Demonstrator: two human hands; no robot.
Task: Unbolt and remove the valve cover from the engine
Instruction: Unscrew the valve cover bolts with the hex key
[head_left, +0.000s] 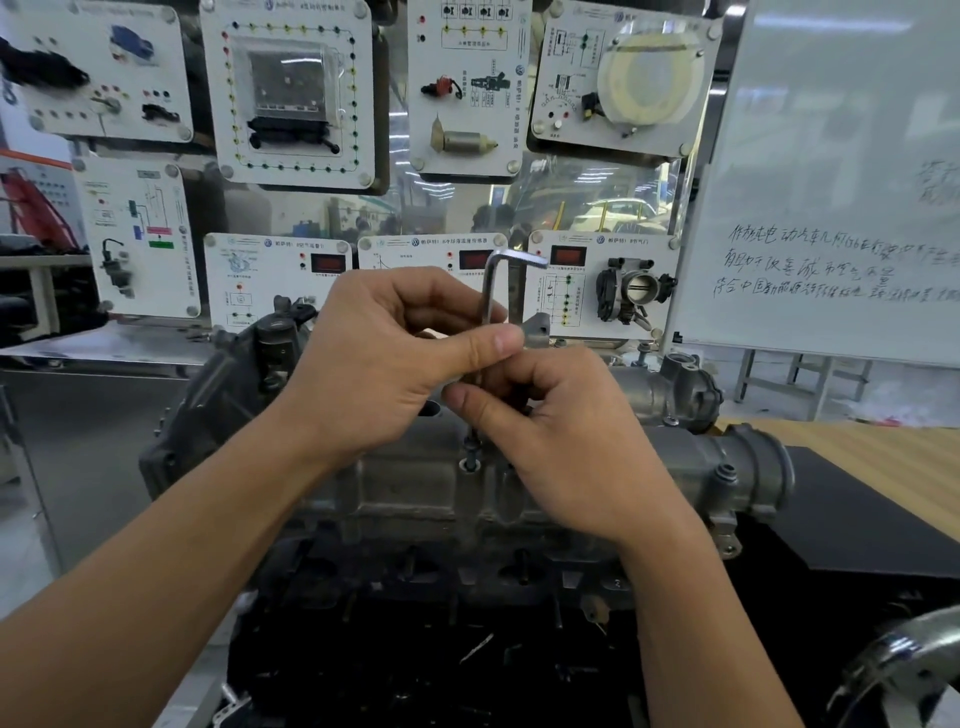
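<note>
A grey cast-metal valve cover (410, 488) is seated lengthwise across the top of the dark engine (395, 639). A bolt (470, 458) is seen standing raised out of a hole near the cover's far edge, seemingly partly unscrewed. An L-shaped silver hex key (489, 296) is held upright above it, its short arm turned to the right and its lower end hidden.

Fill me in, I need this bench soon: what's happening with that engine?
A person is unbolting the grey metal valve cover with a silver L-shaped hex key. The left hand pinches the upright shaft higher up, the right hand grips it lower, and its tip seems to sit in a small dark bolt standing raised from the cover. The cover is not off yet.
</note>
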